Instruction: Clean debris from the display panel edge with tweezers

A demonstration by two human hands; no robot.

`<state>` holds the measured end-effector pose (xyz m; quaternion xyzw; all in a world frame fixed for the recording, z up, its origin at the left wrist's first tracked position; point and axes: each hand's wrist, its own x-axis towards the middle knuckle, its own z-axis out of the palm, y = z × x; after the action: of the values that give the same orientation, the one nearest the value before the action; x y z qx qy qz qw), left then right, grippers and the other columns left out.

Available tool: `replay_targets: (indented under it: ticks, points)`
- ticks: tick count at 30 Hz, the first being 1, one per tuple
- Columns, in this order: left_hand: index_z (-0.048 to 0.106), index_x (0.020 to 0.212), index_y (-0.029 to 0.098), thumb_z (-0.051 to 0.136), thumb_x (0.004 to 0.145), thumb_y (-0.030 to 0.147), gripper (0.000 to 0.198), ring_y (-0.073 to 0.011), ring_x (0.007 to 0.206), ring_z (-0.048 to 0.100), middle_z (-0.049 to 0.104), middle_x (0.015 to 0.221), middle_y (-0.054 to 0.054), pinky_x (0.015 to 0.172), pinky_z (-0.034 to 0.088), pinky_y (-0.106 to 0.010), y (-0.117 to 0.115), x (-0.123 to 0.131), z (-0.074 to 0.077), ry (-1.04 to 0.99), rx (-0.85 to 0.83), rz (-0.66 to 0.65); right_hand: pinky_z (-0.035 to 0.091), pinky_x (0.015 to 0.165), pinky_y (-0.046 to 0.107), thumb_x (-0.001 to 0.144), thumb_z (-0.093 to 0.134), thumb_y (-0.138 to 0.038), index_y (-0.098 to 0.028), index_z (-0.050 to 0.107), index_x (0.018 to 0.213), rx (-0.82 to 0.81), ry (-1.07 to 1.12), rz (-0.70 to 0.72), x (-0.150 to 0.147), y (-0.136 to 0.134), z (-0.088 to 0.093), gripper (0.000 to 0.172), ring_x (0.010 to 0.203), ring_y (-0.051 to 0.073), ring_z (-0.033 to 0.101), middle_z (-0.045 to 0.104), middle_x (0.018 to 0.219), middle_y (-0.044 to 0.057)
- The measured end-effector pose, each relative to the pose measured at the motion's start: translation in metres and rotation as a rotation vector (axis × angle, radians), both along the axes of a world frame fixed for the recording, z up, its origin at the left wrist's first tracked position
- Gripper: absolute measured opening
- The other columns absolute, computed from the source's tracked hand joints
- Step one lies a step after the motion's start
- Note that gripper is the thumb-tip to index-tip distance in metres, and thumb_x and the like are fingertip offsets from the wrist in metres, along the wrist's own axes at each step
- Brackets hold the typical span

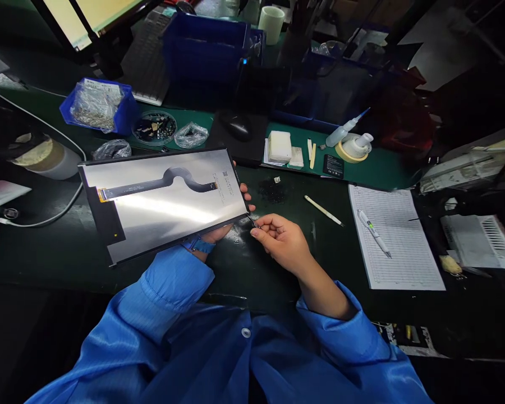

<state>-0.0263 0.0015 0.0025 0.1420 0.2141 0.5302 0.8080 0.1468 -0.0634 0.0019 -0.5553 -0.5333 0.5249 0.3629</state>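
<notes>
Supporting the display panel (180, 210) above the desk (340, 252), the left hand (219, 233) holds it from beneath, with fingers (247, 197) showing past the right edge. The right hand (284, 241) pinches a thin dark tool (253, 221) between closed fingertips at the panel's near right corner; tip contact cannot be confirmed. The operator should brace that corner, apply light force, and keep the tip off the ribbon cable (143, 188).

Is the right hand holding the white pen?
No, the white pen lies on the lined paper, while the right hand pinches a thin dark tool at a corner of the display panel.
</notes>
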Motion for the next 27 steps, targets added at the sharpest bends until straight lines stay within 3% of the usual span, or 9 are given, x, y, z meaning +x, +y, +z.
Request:
replay_targets:
  ticks: [5,10,15,20,27]
  points:
    - [0.038,0.158,0.023,0.023,0.104,0.034,0.057,-0.0216,0.082,0.068,0.066,0.097,-0.010,0.072,0.061,-0.041,0.0016,-0.0004,-0.0046,-0.014,0.019,-0.003,0.046,0.052,0.026,0.090,0.065,-0.056,-0.018,0.072,0.088,0.072,-0.100,0.028,0.0013,0.0002,0.0008,0.038,0.057,0.012,0.056,0.064,0.068,0.001]
    - [0.041,0.156,0.024,0.023,0.104,0.035,0.055,-0.0212,0.081,0.068,0.065,0.096,-0.009,0.070,0.062,-0.039,0.0009,-0.0004,-0.0034,-0.030,0.041,-0.005,0.044,0.048,0.024,0.079,0.078,-0.056,-0.018,0.069,0.094,0.012,-0.012,-0.013,0.0015,0.0000,0.0000,0.041,0.053,0.010,0.052,0.059,0.065,-0.003]
    - [0.039,0.157,0.025,0.019,0.105,0.036,0.057,-0.0212,0.079,0.067,0.064,0.094,-0.009,0.069,0.062,-0.039,-0.0005,0.0005,0.0025,0.004,0.008,0.008,0.046,0.052,0.026,0.088,0.067,-0.056,-0.019,0.073,0.088,0.070,-0.104,0.008,0.0033,0.0011,0.0005,0.038,0.058,0.013,0.057,0.068,0.071,0.003]
    - [0.038,0.157,0.025,0.019,0.105,0.034,0.056,-0.0210,0.079,0.067,0.064,0.093,-0.009,0.069,0.062,-0.038,-0.0002,0.0018,0.0031,-0.006,0.016,0.009,0.044,0.048,0.025,0.079,0.078,-0.052,-0.019,0.070,0.094,0.019,-0.049,-0.009,0.0040,0.0007,0.0005,0.037,0.052,0.011,0.053,0.064,0.068,-0.001]
    - [0.040,0.157,0.026,0.021,0.104,0.035,0.056,-0.0212,0.079,0.067,0.065,0.092,-0.009,0.073,0.062,-0.040,0.0001,0.0022,0.0016,-0.008,0.003,0.010,0.042,0.049,0.025,0.089,0.068,-0.049,-0.019,0.072,0.090,0.089,-0.126,0.023,0.0049,0.0008,0.0004,0.030,0.053,0.011,0.053,0.065,0.067,0.000]
